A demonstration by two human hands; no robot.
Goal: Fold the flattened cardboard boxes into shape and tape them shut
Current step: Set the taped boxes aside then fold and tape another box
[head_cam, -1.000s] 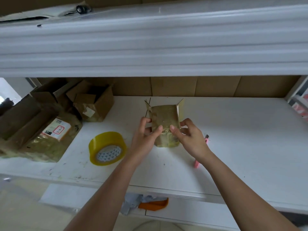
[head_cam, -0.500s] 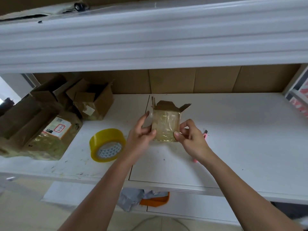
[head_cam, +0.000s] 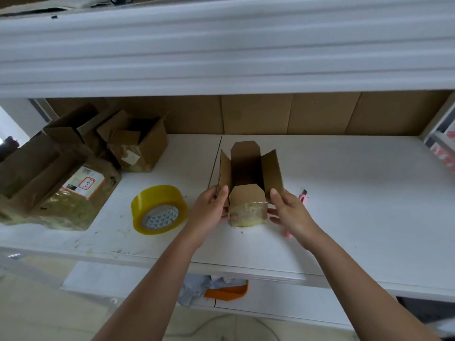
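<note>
A small brown cardboard box (head_cam: 248,183) stands upright on the white table (head_cam: 344,193), its top open with all flaps spread and its lower part wrapped in clear tape. My left hand (head_cam: 209,210) grips the box's left side, thumb on the left flap. My right hand (head_cam: 288,210) holds the right side, thumb against the right flap and fingers under the base. A roll of yellow packing tape (head_cam: 158,209) lies on the table left of my left hand.
A pink utility knife (head_cam: 303,196) lies partly hidden behind my right hand. Several brown boxes (head_cam: 138,146) and taped parcels (head_cam: 69,193) crowd the table's left end. Cardboard sheets (head_cam: 270,114) line the back. A white shelf (head_cam: 221,57) overhangs.
The box was turned from its taped bottom facing me to upright, open top up, and set down on the table. Both hands shifted to its sides.
</note>
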